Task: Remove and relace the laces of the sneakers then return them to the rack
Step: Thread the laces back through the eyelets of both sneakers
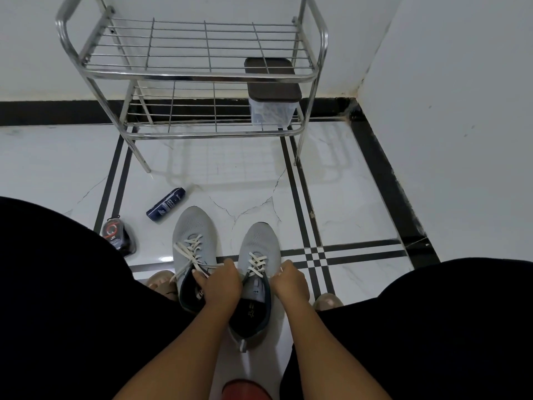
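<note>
Both your hands curl at the right sneaker's [259, 255] collar: left hand [222, 287] and right hand [290, 281] each pinching its white lace [257, 264]. Just left of your left hand sits the left sneaker [193, 241], lace loose.

The single head-worn camera is looking forward and steeply down from a seated person's height, with wide-angle bending at the edges. It is sitting close above the left hand [220, 287] and right hand [290, 282] at lower centre, and is facing a wall corner, taking in the floor [346, 197] through the middle and a rack [196, 76] across the upper frame.
</note>
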Motion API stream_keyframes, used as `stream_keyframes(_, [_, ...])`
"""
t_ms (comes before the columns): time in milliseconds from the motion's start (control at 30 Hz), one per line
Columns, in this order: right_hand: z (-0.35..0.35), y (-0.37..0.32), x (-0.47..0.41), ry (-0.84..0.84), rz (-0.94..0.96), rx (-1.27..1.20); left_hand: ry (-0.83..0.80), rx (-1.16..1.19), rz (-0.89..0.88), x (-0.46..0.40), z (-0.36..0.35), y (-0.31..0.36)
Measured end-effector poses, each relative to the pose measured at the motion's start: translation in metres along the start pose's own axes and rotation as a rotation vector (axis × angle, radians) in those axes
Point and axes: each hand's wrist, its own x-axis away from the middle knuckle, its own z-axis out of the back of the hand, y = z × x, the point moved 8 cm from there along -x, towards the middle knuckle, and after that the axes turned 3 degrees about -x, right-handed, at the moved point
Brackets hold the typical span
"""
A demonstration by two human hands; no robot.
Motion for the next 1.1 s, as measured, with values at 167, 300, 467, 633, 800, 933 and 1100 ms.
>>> stream_keyframes(167, [0.032,-0.026,0.000,0.095,0.022,-0.247,0.222,-0.094,-0.078,0.012,0.026,0.010])
stream_keyframes(300, [0.052,-0.055,0.013,0.199,0.181,-0.364,0.045,0.045,-0.089,0.015,0.012,0.007])
stream_keyframes(467, [0.032,-0.048,0.018,0.130,0.143,-0.407,-0.001,0.130,-0.079,0.017,0.003,-0.002])
stream_keyframes(633, [-0.009,-0.030,0.018,-0.024,0.118,-0.082,-0.102,0.363,0.031,0.009,-0.008,-0.017])
stream_keyframes(800, [-0.016,-0.044,0.026,0.081,0.248,0.246,-0.130,0.409,0.045,0.005,-0.016,-0.017])
stream_keyframes(933, [-0.024,-0.047,0.026,0.083,0.287,0.320,-0.150,0.400,0.036,0.003,-0.018,-0.018])
stream_keyframes(1100, [-0.027,-0.053,0.027,0.078,0.360,0.375,-0.171,0.416,0.017,0.003,-0.018,-0.017])
